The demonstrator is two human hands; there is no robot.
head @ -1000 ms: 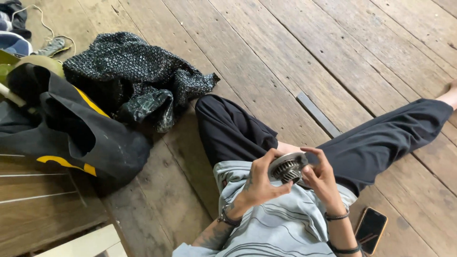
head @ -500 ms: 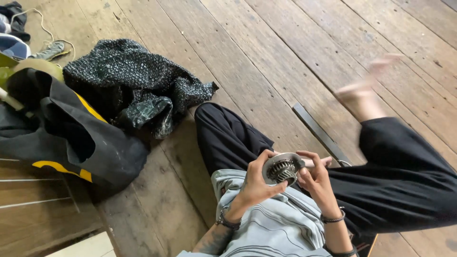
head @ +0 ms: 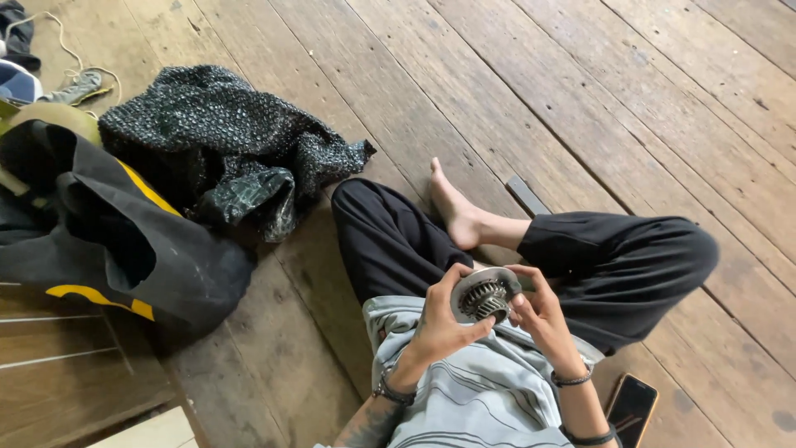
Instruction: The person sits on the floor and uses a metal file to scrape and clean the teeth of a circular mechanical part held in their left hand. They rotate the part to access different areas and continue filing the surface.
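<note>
- Lower centre of frame: left hand (head: 437,325) & right hand (head: 541,319) both grip a round grey metal toothed gear part (head: 484,295), held over lap.
- Left of frame: black-and-yellow bag (head: 108,241), dark netted cloth (head: 215,149) on wooden plank floor (head: 580,91).
- Lower right: black phone (head: 632,406).

Only one screen down here: my phone (head: 632,406) lies flat on the wooden floor (head: 580,108), near and to the right, just beside my right forearm; it's a slim rectangle with rounded corners, its glass dark and blank, an orange-brown edge running round it, its near end cut off by the picture's lower edge. Far over on the left sits a black bag (head: 124,249) with yellow stripes, slumped and open, and I can't make out any label on it from here
</note>
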